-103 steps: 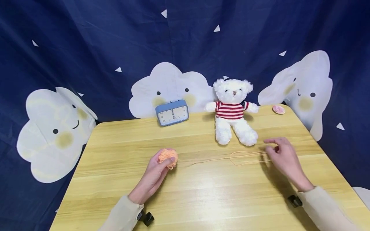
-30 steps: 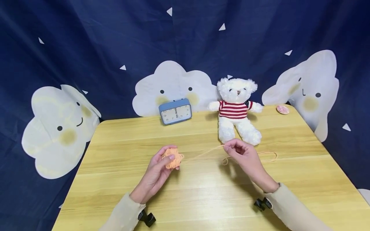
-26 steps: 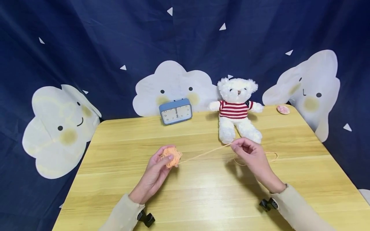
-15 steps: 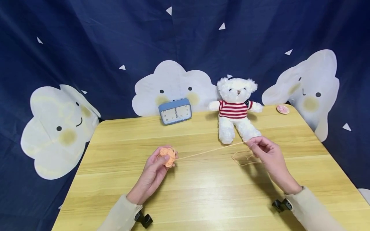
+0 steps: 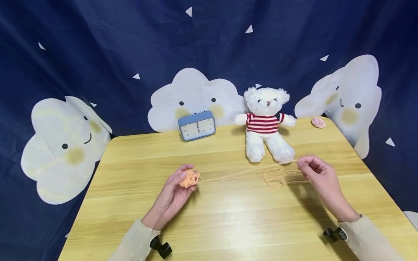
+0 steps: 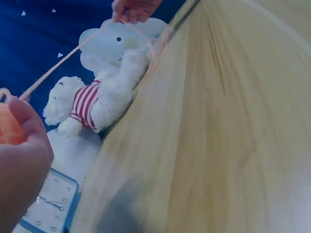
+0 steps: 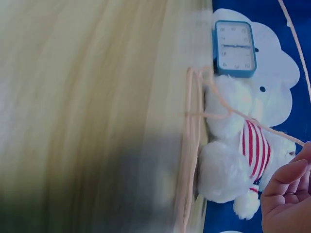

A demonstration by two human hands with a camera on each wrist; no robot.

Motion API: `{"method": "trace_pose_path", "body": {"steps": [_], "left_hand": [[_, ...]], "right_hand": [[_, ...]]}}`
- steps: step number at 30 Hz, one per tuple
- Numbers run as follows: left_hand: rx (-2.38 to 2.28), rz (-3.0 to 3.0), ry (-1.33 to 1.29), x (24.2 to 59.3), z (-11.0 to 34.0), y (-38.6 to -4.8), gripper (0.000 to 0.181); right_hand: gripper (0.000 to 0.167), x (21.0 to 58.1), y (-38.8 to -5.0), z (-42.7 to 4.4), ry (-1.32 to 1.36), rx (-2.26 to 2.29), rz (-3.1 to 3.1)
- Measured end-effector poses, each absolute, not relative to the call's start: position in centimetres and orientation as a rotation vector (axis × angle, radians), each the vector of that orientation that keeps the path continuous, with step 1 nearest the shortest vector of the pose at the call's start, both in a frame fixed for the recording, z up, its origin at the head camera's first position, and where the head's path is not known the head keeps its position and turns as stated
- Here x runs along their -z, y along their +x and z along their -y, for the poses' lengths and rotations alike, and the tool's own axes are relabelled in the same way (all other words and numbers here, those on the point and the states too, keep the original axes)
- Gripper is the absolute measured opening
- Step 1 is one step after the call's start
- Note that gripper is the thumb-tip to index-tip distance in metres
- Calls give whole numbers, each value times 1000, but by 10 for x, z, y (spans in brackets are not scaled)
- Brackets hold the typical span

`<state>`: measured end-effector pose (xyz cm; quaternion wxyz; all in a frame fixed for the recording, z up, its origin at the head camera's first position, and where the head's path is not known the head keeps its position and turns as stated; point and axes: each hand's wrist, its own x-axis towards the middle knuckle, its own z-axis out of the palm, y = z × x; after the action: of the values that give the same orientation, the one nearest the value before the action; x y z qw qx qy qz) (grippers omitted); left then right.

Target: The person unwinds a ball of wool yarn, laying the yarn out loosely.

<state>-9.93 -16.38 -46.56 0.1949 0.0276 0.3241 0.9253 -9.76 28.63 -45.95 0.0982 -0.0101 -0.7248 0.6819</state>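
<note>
My left hand point(image 5: 173, 195) holds a small ball of peach yarn point(image 5: 189, 179) between thumb and fingers, above the table's middle. From the ball a strand of yarn point(image 5: 241, 173) runs taut to my right hand point(image 5: 323, 181), whose thumb and forefinger pinch it. Below the right hand, slack yarn lies in loose loops point(image 5: 273, 185) on the tabletop. The right wrist view shows the strand point(image 7: 279, 133) leading from those loops up to the pinching fingers. In the left wrist view only part of the ball point(image 6: 9, 127) shows beside the thumb.
A white teddy bear point(image 5: 264, 124) in a striped sweater sits at the back of the wooden table point(image 5: 222, 224). Left of it stands a blue alarm clock point(image 5: 197, 127). A pink round object point(image 5: 318, 122) lies at the back right corner. A dark blue curtain point(image 5: 215, 40) hangs behind.
Having come in toward the ball, my right hand has drawn the strand out to the right, lengthening the span. My left hand has shifted slightly left, and the ball has turned in its fingers.
</note>
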Motion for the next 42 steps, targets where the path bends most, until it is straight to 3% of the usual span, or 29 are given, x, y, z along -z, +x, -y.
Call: {"method": "trace_pose_path", "body": {"steps": [19,28,42], "left_hand": [[-2717,-1128,-66,468,168,-98,36],[-2788,-1149,-79,468,171,-98,29],[-2777,-1165,-1,467,160,-100,26]], "right_hand": [[9,476,-103,-346,-265,-1780,2473],[32,482,-110,-370,-221,-1442,2903],[22,483,-118,-372,-97,-1295,3063]]}}
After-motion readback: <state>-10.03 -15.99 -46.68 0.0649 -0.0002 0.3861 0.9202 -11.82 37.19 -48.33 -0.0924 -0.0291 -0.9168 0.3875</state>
